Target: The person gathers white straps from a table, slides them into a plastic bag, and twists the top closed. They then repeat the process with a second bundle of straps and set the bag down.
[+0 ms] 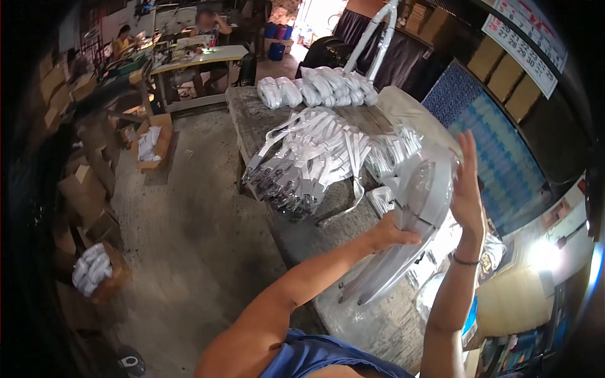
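blue clothing [324,354] sits below; left hand [389,234] pinches pale bundle [423,192] beside spread right hand [467,198]

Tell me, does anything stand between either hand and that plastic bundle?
Nothing visible does: the left hand has its grip on the plastic bundle; the open right hand is beside it, contact unclear.

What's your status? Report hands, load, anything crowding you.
Left hand gripping plastic-covered bundle. Right hand open, palm toward bundle's edge, contact unclear. Bundle tilted over table. White straps piled on table beyond.
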Motion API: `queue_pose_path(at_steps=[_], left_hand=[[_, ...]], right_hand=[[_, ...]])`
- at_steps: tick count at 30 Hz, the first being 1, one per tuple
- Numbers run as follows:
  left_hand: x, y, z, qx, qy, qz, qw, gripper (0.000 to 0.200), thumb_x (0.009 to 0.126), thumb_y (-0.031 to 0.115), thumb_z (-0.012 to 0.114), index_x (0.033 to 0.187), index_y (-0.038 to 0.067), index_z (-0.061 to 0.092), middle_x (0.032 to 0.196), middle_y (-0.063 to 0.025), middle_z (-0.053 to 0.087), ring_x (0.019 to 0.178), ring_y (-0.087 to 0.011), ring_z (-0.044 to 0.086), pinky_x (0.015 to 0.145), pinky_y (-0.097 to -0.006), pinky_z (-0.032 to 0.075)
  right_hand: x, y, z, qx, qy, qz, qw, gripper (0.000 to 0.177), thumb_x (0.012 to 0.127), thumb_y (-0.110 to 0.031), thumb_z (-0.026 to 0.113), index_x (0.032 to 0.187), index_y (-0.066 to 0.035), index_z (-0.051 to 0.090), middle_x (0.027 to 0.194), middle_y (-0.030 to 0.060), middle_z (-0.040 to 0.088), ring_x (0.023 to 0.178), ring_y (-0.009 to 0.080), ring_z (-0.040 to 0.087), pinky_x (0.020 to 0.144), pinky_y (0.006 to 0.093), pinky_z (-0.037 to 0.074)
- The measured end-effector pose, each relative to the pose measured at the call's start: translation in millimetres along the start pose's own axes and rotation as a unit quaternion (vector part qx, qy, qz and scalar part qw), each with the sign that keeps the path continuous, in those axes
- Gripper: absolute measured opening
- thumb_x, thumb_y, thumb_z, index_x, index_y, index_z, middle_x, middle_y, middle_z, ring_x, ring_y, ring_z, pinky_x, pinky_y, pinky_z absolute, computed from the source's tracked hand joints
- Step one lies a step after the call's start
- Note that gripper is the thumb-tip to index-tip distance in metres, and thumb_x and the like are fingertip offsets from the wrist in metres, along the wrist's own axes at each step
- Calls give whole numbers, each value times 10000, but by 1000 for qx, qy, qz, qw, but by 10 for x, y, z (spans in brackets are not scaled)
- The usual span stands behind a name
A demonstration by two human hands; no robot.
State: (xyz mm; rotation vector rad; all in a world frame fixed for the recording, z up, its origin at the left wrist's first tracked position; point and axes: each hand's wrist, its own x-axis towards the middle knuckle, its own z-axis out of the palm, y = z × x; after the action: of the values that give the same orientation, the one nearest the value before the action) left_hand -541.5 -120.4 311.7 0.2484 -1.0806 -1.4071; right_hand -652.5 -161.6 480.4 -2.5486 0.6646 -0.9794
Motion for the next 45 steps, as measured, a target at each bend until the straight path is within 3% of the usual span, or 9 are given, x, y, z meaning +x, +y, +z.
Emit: queue_pose_path(at_steps=[2, 4, 8, 15, 25, 27, 33, 38, 45], left_hand=[[-7, 35, 39, 13, -4, -20, 1000, 469, 677, 140, 765, 1096, 13, 599, 963, -36, 635, 874, -118, 582, 808, -279, 469], [13, 26, 74, 18, -4, -5, 1000, 479, 673, 158, 774, 1095, 13, 599, 961, -41, 634, 880, -124, 581, 819, -283, 466], [74, -229, 192, 44, -26, 5, 999, 502, 688, 141, 758, 1143, 8, 591, 1019, -57, 631, 938, -127, 579, 844, -280, 459], [-48, -163, 324, 120, -56, -26, 991, 668, 652, 219, 793, 1217, -11, 520, 1093, -85, 598, 995, -162, 556, 884, -299, 443], [31, -197, 497, 17, -33, -42, 998, 467, 699, 61, 742, 1133, 11, 576, 992, -48, 630, 922, -131, 595, 784, -282, 512], [77, -274, 569, -11, -51, -61, 997, 461, 696, 57, 742, 1125, 12, 579, 987, -43, 630, 919, -130, 595, 791, -284, 509], [78, -475, 914, 4, -73, -61, 995, 463, 693, 47, 728, 1129, 20, 574, 1010, -53, 627, 926, -151, 599, 801, -294, 501], [176, -730, 1045, 18, -57, -132, 989, 535, 672, 20, 718, 1174, 10, 534, 1048, -67, 611, 928, -171, 603, 798, -309, 506], [211, -1012, 1389, -1, -103, -133, 986, 497, 728, 35, 639, 1199, -3, 487, 1047, -116, 583, 919, -232, 612, 777, -362, 534]], right_hand=[[-252, 49, 1, 202, 93, -39, 974, 706, 912, -204, 534, 1483, -133, 126, 1481, 138, 261, 1362, 304, 263, 1075, 489, 270], [-526, 159, 149, 231, 265, 110, 930, 667, 950, -458, 426, 1475, -133, 173, 1477, 158, 257, 1372, 293, 240, 1072, 489, 275], [-1185, 726, 501, 229, 309, 212, 898, 776, 919, -651, 228, 1448, -84, 253, 1428, 152, 327, 1293, 277, 359, 1056, 413, 317], [-1244, 540, 513, 292, 271, 138, 907, 1001, 791, -800, 284, 1466, -71, 166, 1427, 150, 328, 1261, 281, 400, 1031, 398, 360], [-1168, 214, 308, 228, 291, 146, 917, 925, 853, -748, 141, 1472, -61, 159, 1443, 126, 303, 1319, 249, 297, 1110, 371, 183], [-1318, 301, 182, 400, 251, 140, 870, 808, 933, -627, 146, 1469, -24, 85, 1520, 159, 134, 1405, 269, 107, 1139, 391, 79], [-1575, 417, 35, 99, 344, 87, 930, 708, 971, -512, 242, 1437, 19, 206, 1484, 191, 247, 1388, 302, 203, 1125, 368, 149], [-1860, 293, -265, 116, 313, 117, 935, 723, 969, -547, 147, 1463, -20, 132, 1497, 199, 205, 1392, 308, 184, 1131, 365, 129], [-2325, 479, -564, 361, 358, 186, 840, 845, 900, -677, 179, 1419, -16, 266, 1346, 143, 421, 1229, 212, 404, 1050, 318, 284]])
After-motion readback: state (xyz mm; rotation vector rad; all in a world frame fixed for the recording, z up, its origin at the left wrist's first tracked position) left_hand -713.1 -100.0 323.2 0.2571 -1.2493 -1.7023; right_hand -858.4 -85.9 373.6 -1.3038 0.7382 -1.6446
